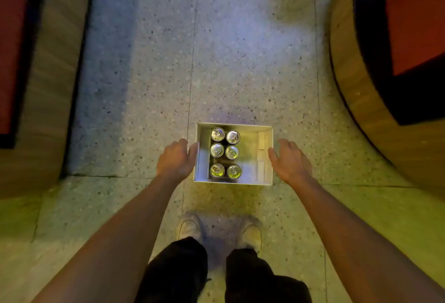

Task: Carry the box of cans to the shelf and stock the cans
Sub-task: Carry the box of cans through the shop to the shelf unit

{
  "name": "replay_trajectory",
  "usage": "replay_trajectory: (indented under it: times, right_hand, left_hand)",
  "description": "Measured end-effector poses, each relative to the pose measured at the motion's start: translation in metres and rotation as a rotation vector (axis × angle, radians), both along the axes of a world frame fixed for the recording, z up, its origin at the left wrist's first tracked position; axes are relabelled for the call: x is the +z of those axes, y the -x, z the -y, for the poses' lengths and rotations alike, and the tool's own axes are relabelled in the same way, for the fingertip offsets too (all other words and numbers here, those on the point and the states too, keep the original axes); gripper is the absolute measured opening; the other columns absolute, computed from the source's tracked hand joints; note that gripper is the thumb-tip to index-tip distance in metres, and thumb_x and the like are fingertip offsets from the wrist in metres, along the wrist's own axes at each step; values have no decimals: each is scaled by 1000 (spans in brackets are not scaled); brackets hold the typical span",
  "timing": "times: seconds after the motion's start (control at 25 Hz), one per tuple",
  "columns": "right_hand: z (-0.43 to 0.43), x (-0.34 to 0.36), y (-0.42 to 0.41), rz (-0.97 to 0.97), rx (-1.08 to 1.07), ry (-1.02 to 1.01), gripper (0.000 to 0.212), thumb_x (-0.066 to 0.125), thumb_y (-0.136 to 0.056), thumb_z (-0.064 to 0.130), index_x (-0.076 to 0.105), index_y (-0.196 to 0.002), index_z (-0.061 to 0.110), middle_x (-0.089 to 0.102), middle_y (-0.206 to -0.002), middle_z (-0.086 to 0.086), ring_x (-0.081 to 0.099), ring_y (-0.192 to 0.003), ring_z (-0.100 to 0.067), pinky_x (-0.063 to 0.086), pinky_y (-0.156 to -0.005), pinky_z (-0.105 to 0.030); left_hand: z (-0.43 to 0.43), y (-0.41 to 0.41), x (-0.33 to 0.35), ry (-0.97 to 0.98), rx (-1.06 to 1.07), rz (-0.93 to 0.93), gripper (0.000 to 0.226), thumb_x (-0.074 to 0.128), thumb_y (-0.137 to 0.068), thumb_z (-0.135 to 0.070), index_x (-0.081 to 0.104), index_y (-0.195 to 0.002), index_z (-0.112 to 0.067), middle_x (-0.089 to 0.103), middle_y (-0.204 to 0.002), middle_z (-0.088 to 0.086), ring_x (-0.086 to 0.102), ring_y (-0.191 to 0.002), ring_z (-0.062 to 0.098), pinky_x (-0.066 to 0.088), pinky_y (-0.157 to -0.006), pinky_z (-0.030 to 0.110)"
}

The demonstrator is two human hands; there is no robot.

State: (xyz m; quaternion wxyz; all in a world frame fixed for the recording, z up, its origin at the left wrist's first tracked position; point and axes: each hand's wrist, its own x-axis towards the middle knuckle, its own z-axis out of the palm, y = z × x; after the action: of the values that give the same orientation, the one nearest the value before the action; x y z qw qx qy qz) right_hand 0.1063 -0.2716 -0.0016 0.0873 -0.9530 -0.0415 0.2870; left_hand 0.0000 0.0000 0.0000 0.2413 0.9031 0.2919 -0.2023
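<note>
Reaching: the left hand and the right hand flank the box, one at each side wall, low over the floor.
Left fingers: loosely curved downward and holding nothing; the thumb lies at the left wall, and I cannot tell whether it touches.
Right fingers: relaxed and slightly apart, palm turned toward the right wall, just beside it, gripping nothing.
Box location: on the speckled floor, just ahead of the person's shoes, between two wood-clad units; no shelf is in view.
Cans: six, upright, in two columns of three, set toward the left of the box; a pale cardboard strip stands along the right wall.
Weight: probably moderate if the cans are full, and off centre, so the left side likely pulls harder.
Stiffness: thin white card with an open top; the walls may bow if squeezed and the base may sag.
Hold: best with fingers under the base at both side walls, not pinching the rims, and kept level so the cans do not slide into the free space.
Can surface: smooth rigid metal, likely slippery; take each round the body.
Writing: none readable; only lids and pull tabs show, and the box looks plain.
</note>
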Motion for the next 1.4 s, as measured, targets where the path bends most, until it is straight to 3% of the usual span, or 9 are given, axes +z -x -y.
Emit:
replay_trajectory:
  times: [0.16,0.28,0.4,0.52,0.64,0.84,1.0,1.24,1.4]
  right_hand:
    - [25,-112,8,-32,-205,-92,65,45,-99,50,34,-151,12,44,-149,-17,48,-132,-37,44,-103,-48]
    - [37,-183,15,2,-279,-274,75,47,-90,62,37,-150,17,48,-149,-10,54,-128,-30,47,-103,-50]
    - [31,-212,14,23,-385,-504,48,62,-94,38,51,-138,22,62,-127,3,60,-110,-16,49,-93,-37]
    - [26,-230,17,37,-521,-704,34,63,-96,20,59,-130,19,67,-113,3,65,-101,-17,50,-89,-34]
    - [26,-239,18,41,-584,-793,27,60,-98,14,63,-125,15,70,-105,0,66,-89,-10,50,-79,-30]
    - [22,-234,19,37,-684,-844,25,53,-101,14,66,-123,14,72,-101,-3,66,-78,-4,53,-66,-15]
    - [18,-224,19,4,-752,-883,26,54,-101,18,68,-122,16,73,-102,-2,66,-83,-13,52,-73,-28]
    - [14,-213,19,-17,-783,-934,20,55,-100,22,71,-110,29,75,-98,6,69,-92,-17,53,-73,-29]
    - [6,-170,10,-20,-746,-965,23,55,-100,23,71,-116,28,76,-101,8,70,-89,-6,54,-72,-22]
  left_hand:
    - [-3,2,-115,148,335,17,57,45,-97,-51,53,-132,-7,61,-128,18,57,-119,35,45,-98,42]
    - [-1,-4,-180,381,489,182,52,53,-95,-47,57,-130,-8,66,-121,12,61,-110,28,47,-91,36]
    - [5,-3,-215,523,508,262,38,57,-95,-41,63,-119,-12,68,-107,5,64,-103,24,48,-81,32]
    - [9,-2,-240,534,524,351,30,56,-96,-34,65,-119,-16,69,-110,3,65,-104,24,52,-91,40]
    - [8,-6,-250,512,559,380,25,53,-97,-31,67,-111,-17,70,-104,7,64,-99,26,50,-91,42]
    - [7,-6,-253,513,591,382,32,50,-98,-35,70,-99,-9,66,-90,8,57,-81,21,43,-75,33]
    - [7,-6,-249,548,612,363,36,50,-98,-39,65,-85,-9,57,-77,5,49,-72,18,37,-67,31]
    - [-2,-11,-230,547,581,390,28,48,-96,-44,58,-85,-20,44,-76,5,40,-72,16,29,-67,31]
    - [-8,-21,-180,565,607,412,29,49,-99,-36,65,-86,-16,55,-76,4,48,-71,17,35,-64,29]
